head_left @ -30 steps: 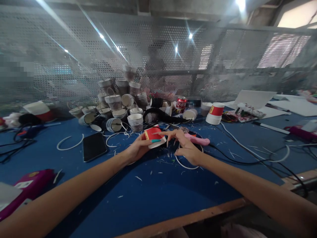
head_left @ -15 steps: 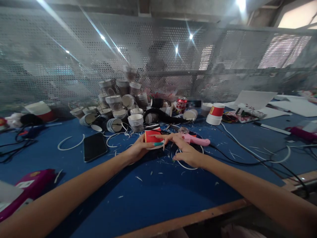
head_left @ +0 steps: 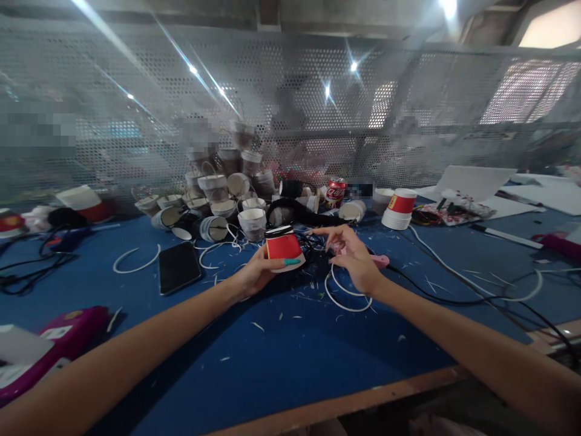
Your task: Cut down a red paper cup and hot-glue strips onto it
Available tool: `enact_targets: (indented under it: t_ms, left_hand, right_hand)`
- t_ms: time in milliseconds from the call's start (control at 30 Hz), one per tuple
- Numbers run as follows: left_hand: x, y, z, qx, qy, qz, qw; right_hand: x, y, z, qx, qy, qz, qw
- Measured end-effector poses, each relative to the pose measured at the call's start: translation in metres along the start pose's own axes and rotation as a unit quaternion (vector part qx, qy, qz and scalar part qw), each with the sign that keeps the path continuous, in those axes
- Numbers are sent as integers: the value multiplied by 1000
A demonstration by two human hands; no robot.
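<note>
My left hand [head_left: 256, 272] is closed round a red paper cup [head_left: 284, 247], which is held upside down and a little tilted, its white rim low and black cord round its narrow end. The thumb, with a teal nail, presses on the cup's side. My right hand [head_left: 354, 257] is apart from the cup, its fingers bent but spread, with nothing seen in them. It hangs over a pink glue gun [head_left: 380, 261] and partly hides it. Dark cord [head_left: 311, 245] lies tangled between the two hands. A white cord loop [head_left: 347, 306] lies just below my right hand.
Several white-wrapped little buckets [head_left: 213, 188] are piled at the back, near a red can [head_left: 336, 191]. A stack of paper cups [head_left: 399, 209] stands to the right. A phone [head_left: 180, 268] and a purple device [head_left: 75, 336] lie left. A perforated screen [head_left: 308, 115] closes off the back.
My right hand has drawn back from the cup to the right, over the pink glue gun. The cup in my left hand has tilted slightly. The whole view has shifted a little.
</note>
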State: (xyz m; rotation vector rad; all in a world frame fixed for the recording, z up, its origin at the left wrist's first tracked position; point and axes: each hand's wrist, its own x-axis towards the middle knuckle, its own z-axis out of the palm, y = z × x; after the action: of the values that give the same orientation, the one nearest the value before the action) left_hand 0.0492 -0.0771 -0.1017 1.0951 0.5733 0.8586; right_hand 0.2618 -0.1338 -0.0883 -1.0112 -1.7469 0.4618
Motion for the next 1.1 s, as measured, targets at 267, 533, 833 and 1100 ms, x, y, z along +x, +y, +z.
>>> enact_targets:
  t_ms: [267,533,833,1100]
  left_hand:
    - [-3,6,9,-7,53,-16,998]
    - [0,3,4,-26,59,-20,998]
    - [-2,0,3,-28,53,0,998]
    - [-4,3,6,-24,75,-1,997]
  right_hand:
    - [0,0,-17,-464,52,162,869]
    - [3,22,-30,-486,-84,249,834]
    - [6,17,-26,-497,5,162,853]
    - [11,14,-28,-412,175,3,894]
